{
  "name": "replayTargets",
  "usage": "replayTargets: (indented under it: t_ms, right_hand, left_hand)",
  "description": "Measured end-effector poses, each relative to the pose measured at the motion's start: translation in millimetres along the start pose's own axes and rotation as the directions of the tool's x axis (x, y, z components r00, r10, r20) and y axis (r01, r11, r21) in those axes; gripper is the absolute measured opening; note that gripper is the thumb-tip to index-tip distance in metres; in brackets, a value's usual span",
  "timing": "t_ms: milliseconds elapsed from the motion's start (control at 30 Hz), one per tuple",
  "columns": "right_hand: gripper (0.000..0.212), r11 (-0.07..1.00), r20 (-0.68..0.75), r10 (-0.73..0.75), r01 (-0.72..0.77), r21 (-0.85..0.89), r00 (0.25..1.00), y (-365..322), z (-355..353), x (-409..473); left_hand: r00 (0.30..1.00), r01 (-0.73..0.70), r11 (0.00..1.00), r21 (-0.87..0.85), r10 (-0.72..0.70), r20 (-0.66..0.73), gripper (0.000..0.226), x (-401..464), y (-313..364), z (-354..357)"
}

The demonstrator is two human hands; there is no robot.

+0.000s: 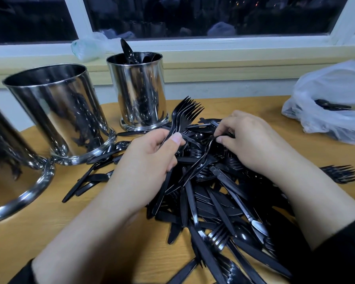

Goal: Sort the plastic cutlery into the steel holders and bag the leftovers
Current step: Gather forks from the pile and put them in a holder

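While the left hand [150, 160] holds a bunch of forks [188, 111] and the right hand [252, 140] pinches another, most cutlery [213, 201] remains heaped mid-surface; only the far holder [138, 91] shows spoons.

Landmark: the cutlery pile [209, 193] on the table [49, 226], right in front of me
Far holder [138, 91]: just behind the pile's far edge, with spoons [127, 51] standing in it
Middle holder [57, 113]: left of the pile, its base touching stray pieces
Near holder [10, 171]: further left of the pile, partly out of view
Bag [334, 103]: right of the pile and behind it, apart, some cutlery inside
Loose forks [342, 173]: just right of the pile
My left hand [146, 167]: over the pile's left part, holding a bunch of forks [188, 112]
My right hand [252, 140]: over the pile's far right part, pinching one piece
Second bag [90, 46]: on the sill, well behind the pile
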State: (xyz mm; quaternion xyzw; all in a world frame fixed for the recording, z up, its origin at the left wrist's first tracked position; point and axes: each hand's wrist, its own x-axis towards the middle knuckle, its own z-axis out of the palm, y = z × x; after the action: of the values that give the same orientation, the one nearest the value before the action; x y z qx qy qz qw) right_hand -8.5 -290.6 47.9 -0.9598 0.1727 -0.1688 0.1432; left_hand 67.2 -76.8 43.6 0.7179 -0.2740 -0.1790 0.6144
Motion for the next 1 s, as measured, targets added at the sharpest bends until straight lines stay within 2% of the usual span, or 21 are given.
replayTargets:
  t_ms: [133, 300, 600, 733, 867, 1000]
  right_hand:
    - [0.006, 0.999, -0.042, -0.027, 0.028, 0.016, 0.999, -3, -8, 1]
    - [0.010, 0.993, -0.161, -0.047, 0.064, 0.102, 0.986, -10, -28, 3]
    - [0.018, 0.977, -0.212, -0.134, 0.165, 0.138, 0.968, -29, -65, 8]
    - [0.020, 0.930, -0.211, -0.189, 0.244, 0.274, 0.959, -33, -77, -9]
    - [0.019, 0.871, -0.177, -0.225, 0.279, 0.404, 0.958, -30, -61, -20]
    - [0.019, 0.806, -0.246, -0.122, 0.240, 0.541, 0.962, -28, -34, -19]
  left_hand:
    - [1.000, -0.016, 1.000, 0.017, 0.016, -0.012, 0.026, 0, 1, -1]
    - [0.997, -0.057, 0.998, 0.023, 0.058, -0.046, 0.025, 0, 3, -7]
    - [0.990, -0.100, 0.993, 0.067, 0.106, -0.090, 0.031, 1, 4, -11]
    - [0.992, -0.097, 0.991, 0.087, 0.103, -0.069, 0.029, 0, 6, -10]
    - [0.996, -0.078, 0.995, 0.069, 0.081, -0.036, 0.026, -2, 11, -6]
    - [0.997, 0.042, 0.996, -0.085, -0.036, 0.064, 0.025, -5, 14, -1]
